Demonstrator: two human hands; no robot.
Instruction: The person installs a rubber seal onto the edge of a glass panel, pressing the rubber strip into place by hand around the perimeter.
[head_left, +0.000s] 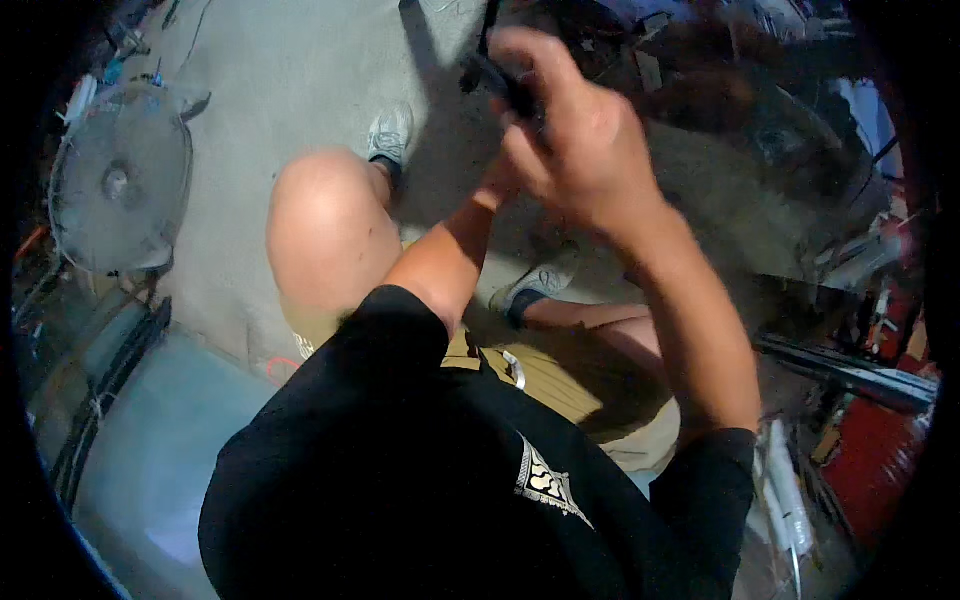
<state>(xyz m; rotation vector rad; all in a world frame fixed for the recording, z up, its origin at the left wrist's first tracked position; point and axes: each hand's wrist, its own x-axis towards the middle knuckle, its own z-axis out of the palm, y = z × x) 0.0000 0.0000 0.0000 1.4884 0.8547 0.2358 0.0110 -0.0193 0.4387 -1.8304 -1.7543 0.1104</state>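
- The right hand (590, 140), raised at upper centre, has its fingers curled round a dark object (518, 97); blur hides what kind it is.
- The dark object is up in front of the person, beyond the knees and above the concrete floor (290, 60).
- The left hand (507, 180) is mostly hidden behind the right; whether it grips anything cannot be told.
- Below are a black T-shirt (400, 480), tan shorts (560, 385) and two pale shoes (391, 130).
- A round fan (118, 180) stands at far left.
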